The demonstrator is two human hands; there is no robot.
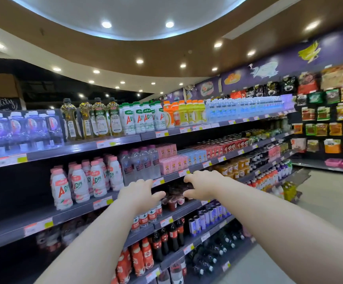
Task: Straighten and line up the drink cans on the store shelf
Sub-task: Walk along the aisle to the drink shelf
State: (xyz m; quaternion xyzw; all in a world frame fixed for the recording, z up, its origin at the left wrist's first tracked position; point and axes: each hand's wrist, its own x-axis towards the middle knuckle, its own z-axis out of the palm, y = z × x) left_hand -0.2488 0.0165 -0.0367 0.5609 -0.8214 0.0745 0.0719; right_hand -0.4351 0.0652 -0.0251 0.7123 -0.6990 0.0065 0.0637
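Hands counted: two | left hand (139, 193) fingers spread, nothing held | right hand (204, 186) fingers curved over drink cans (175, 194), grip cannot be told | cans between thumbs, shelf edge (189, 210) just below | can count blurred.

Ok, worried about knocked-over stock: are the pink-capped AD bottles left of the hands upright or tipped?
Upright. The pink-capped AD bottles stand on their bases, caps up, in rows on the shelf beside the left hand.

Both bare arms stretched forward. The left hand (139, 193) and right hand (203, 184) hovered palm-down, fingers loosely curved, thumbs pointing inward.
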